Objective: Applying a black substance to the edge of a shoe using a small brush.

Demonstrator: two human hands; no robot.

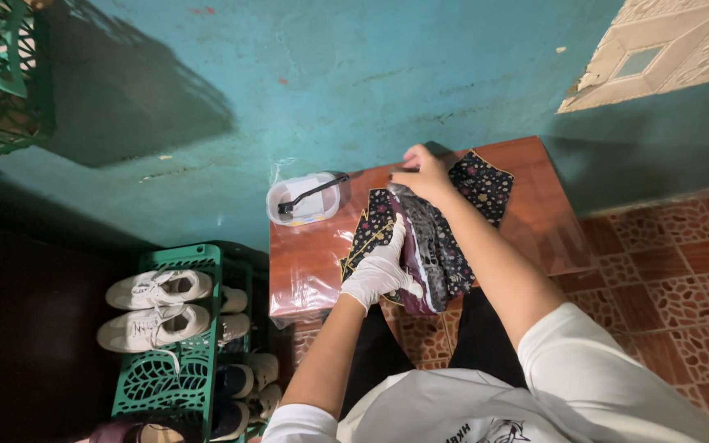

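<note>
Mid-clean, by the look of it: a dark maroon-and-grey patterned shoe [427, 254] lies on a black floral cloth [486, 184] spread over the small reddish-brown wooden bench [305, 271]. The left hand [381, 269], in a white glove, is closed around the shoe's near side; the bare right hand [422, 172] pinches its far end. A white plastic tub with a black brush across it [305, 198] sits far left on the bench, just beside the cloth. The teal wall [330, 74] presses close behind; a green plastic rack holding white sneakers [176, 328] crowds the left. Open tiled floor [674, 271] lies right.
</note>
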